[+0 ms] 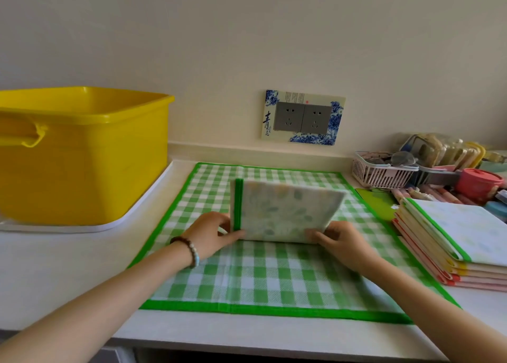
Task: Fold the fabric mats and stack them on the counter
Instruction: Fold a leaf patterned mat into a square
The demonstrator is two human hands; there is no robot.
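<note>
A folded mat (pixel 285 209) with a pale leaf print and green trim is raised off a green-and-white checked mat (pixel 263 277) that lies spread flat on the white counter (pixel 55 266). My left hand (pixel 212 236), with a bead bracelet on the wrist, grips the folded mat's near left corner. My right hand (pixel 338 243) grips its near right corner. A stack of folded mats (pixel 455 242), the top one pale with green trim and pink and yellow ones under it, lies on the counter to the right.
A big yellow plastic tub (pixel 82 154) stands on a white tray at the left. At the back right are a white basket (pixel 381 170), a pink container (pixel 478 181) and lidded boxes. A double wall socket (pixel 303 117) is behind.
</note>
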